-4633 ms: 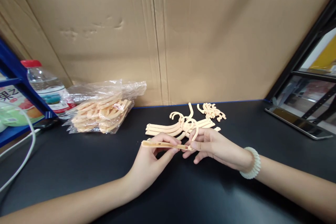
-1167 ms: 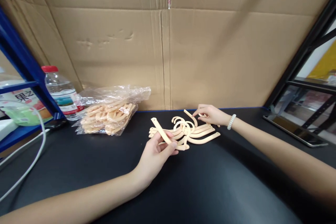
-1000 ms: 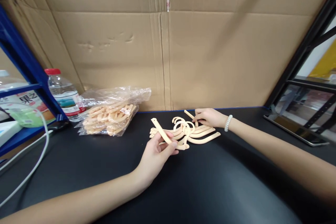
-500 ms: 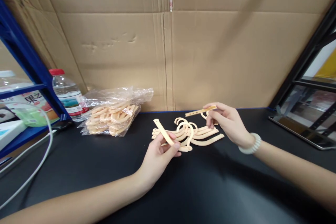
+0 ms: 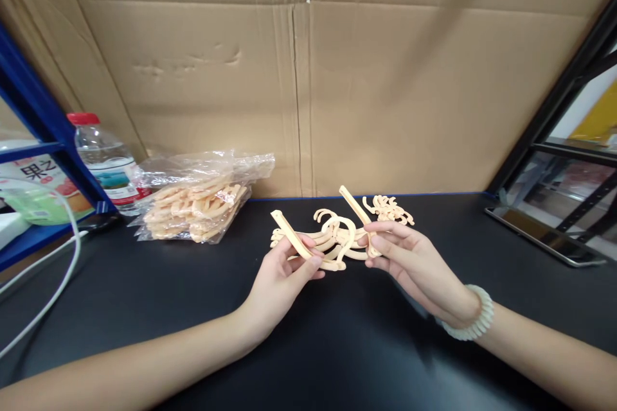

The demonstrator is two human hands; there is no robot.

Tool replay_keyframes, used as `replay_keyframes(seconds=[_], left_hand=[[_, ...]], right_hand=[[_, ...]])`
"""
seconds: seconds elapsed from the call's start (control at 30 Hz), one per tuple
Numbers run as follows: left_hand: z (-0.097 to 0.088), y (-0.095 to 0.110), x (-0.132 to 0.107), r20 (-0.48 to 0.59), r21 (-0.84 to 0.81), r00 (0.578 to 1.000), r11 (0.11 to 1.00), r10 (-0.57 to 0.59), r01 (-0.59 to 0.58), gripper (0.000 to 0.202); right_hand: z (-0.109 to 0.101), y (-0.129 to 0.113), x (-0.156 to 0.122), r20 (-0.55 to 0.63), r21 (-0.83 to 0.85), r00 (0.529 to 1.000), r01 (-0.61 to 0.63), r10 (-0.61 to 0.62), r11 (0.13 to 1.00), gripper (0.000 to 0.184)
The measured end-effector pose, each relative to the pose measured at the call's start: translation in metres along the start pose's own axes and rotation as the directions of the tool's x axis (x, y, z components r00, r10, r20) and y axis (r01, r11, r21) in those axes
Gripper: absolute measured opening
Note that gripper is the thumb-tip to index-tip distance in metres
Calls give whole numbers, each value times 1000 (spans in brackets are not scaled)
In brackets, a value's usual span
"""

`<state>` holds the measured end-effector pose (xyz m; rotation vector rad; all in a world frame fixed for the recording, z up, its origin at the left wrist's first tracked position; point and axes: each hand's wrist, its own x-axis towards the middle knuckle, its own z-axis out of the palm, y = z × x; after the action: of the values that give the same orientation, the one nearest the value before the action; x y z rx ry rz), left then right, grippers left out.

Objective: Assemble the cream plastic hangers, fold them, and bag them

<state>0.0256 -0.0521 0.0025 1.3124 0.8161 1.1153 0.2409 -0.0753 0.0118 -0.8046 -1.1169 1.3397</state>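
My left hand (image 5: pixel 277 289) pinches a beige plastic hanger part (image 5: pixel 288 230), an arm with a round hook at its right end, tilted up to the left. Between the fingers of my right hand (image 5: pixel 417 263) is a beige hanger arm (image 5: pixel 353 204), a slim bar slanting up to the left. The two held parts are apart, a short gap between them. Behind my hands, more beige hanger parts (image 5: pixel 355 255) with hooks lie on the black table (image 5: pixel 332 347), partly hidden by my fingers. A small heap of beige pieces (image 5: pixel 388 209) sits behind my right hand.
At the back left lies a clear plastic bag (image 5: pixel 202 205) full of beige hanger parts. Beside it stand a red-capped water bottle (image 5: pixel 108 170) and a blue shelf frame (image 5: pixel 48 122). A white cable (image 5: pixel 72 263) curves at left. A dark flat device (image 5: pixel 540 237) lies at right.
My right hand has come down and nearer, turning the hanger arm from nearly level to steeply slanted. The heap behind it shows more fully. My left hand keeps its grip; the view has shifted slightly.
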Motion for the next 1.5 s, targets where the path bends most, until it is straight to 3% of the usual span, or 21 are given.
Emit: replay_keyframes(seconds=[0.23, 0.4, 0.57, 0.7, 0.83, 0.97, 1.03, 1.13, 1.2, 1.5], left_hand=[[0, 0, 0, 12, -30, 1000, 999, 23, -23, 27], [3, -2, -3, 177, 9, 981, 997, 74, -77, 22], [8, 0, -6, 361, 88, 933, 996, -11, -22, 17], [5, -1, -3, 294, 65, 955, 998, -34, 15, 12], [2, -3, -1, 224, 71, 974, 997, -6, -11, 9], [2, 1, -1, 236, 198, 969, 973, 73, -121, 6], [3, 4, -1, 244, 240, 963, 955, 113, -173, 4], [4, 7, 0, 254, 237, 961, 956, 110, -172, 3], [3, 8, 0, 259, 233, 961, 960, 92, -155, 2], [2, 5, 2, 271, 264, 961, 956, 56, -130, 4]], right_hand=[[5, 13, -4, 96, -181, 994, -31, 49, 983, 22], [13, 14, -8, 129, -200, 991, -15, 41, 980, 22], [21, 17, -12, 142, -183, 989, -13, 40, 983, 21], [20, 18, -11, 139, -171, 990, 40, -16, 984, 21], [15, 17, -9, 46, -159, 997, 69, -62, 985, 53], [12, 20, -7, 130, -156, 990, 69, -49, 985, 84], [12, 22, -6, 169, -150, 985, 66, -41, 986, 73], [12, 23, -4, 185, -173, 982, 64, -32, 983, 32], [11, 21, -3, 184, -192, 982, 69, -33, 979, 18], [10, 21, -4, 213, -207, 977, 44, 1, 977, 20]])
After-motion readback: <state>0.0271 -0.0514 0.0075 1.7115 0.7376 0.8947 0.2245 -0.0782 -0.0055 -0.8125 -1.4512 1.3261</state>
